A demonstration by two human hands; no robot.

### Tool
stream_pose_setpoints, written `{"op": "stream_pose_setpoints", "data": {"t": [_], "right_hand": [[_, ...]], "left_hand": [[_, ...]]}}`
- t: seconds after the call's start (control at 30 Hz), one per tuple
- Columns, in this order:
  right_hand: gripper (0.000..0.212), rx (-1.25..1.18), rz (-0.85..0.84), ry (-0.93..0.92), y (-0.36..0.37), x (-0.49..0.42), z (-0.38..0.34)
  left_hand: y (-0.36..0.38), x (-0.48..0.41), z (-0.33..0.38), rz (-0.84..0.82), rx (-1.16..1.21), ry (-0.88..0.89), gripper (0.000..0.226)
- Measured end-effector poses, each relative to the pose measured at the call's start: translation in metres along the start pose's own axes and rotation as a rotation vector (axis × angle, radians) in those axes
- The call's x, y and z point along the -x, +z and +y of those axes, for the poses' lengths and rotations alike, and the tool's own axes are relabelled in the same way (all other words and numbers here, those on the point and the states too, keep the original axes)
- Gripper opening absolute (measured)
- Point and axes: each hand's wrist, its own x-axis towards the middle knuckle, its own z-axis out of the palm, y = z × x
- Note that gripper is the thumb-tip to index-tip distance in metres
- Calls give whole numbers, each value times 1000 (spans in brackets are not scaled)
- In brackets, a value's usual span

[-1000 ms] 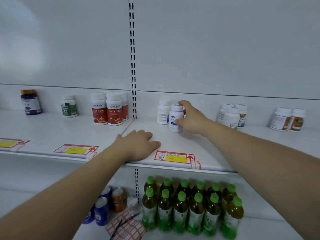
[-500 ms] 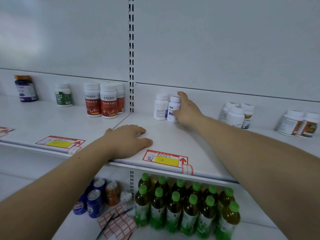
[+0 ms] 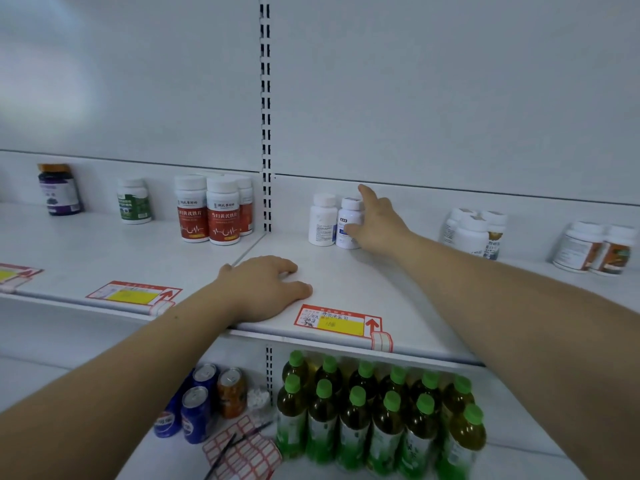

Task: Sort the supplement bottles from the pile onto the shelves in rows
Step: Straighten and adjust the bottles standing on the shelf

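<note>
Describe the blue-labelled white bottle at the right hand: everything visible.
The bottle is small, white, plastic-looking, with a white cap and blue-printed label. It stands upright at the back of the shelf, close beside a second bottle on its left. The right hand covers its right side: thumb on the label, index finger pointing up behind the cap. Whether it grips is unclear.
</note>
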Motion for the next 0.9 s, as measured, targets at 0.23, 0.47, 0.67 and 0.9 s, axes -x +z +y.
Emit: {"op": "stream_pose_setpoints", "data": {"t": [0.23, 0.47, 0.67, 0.9], "right_hand": [[66, 146, 33, -98, -15, 23, -39], [65, 127, -102, -395, 19, 26, -148], [63, 100, -275, -636, 80, 58, -272], [64, 56, -407, -891, 179, 114, -444]], "left_hand": [[-13, 2, -5, -19, 184, 29, 59], [-74, 65, -79, 151, 99, -89, 58], [-109, 165, -187, 174, -59, -344, 60], [-112, 269, -338, 177, -49, -570, 63]]}}
